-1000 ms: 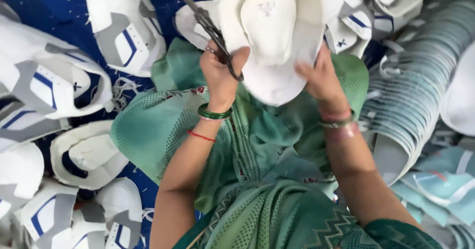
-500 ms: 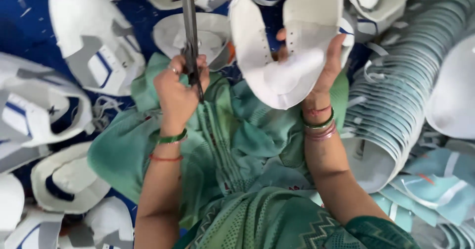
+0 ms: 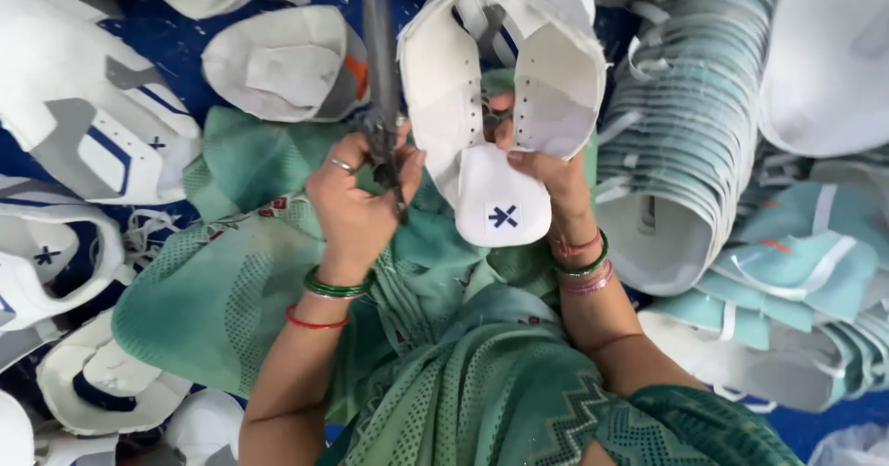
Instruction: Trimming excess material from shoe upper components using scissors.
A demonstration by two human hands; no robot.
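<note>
Surroundings: blue cloth is spread on the floor, and white shoe uppers with grey and blue panels are heaped on it to the outer side of the left hand; a curved stack of pale teal cut pieces is piled to the outer side of the right hand. A green patterned garment covers the lap beneath both hands.

Head view, change: against the pictures from a second and half a second ago, the white upper has been turned over. Its domed outside was shown then; now its open inside, with rows of eyelet holes and a rounded tongue bearing a small dark mark, is faced toward the camera. The scissors have been swung from a slant to nearly upright.

Meaning: the piece is judged to have been re-presented for work along its inner edge, with the blades not yet brought onto it.

Left hand: closed in a fist round the scissor handles, the blades pointing away above it; whether the blades are parted cannot be told.

Right hand: fingers are pressed on the upper's inside and tongue, which is held from below.

Position: the upper is held just beside the left hand, to its inner side, and above the right wrist; the blades stand close alongside its edge, apart from it.
</note>
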